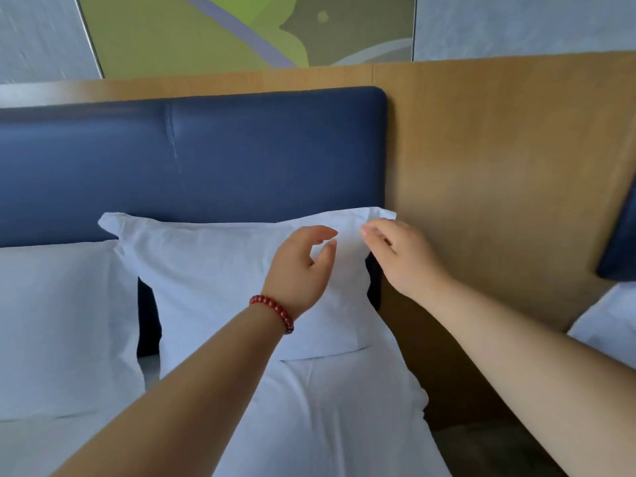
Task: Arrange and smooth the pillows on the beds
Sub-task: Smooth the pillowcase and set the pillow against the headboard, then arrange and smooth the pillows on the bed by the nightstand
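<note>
A white pillow [220, 284] stands upright against the dark blue padded headboard [206, 156]. A second white pillow [58, 325] leans beside it on the left. My left hand [297, 266], with a red bead bracelet on the wrist, hovers in front of the upright pillow's upper right part, fingers curved and apart, holding nothing. My right hand [401, 256] is at the pillow's top right corner, fingers spread, fingertips near or just touching the cloth. Neither hand grips anything.
White bedding [330, 418] covers the mattress below the pillows. A wooden wall panel [499, 187] runs behind and to the right of the headboard. At the far right edge shows part of another bed's blue headboard [619, 246] and white pillow [609, 325].
</note>
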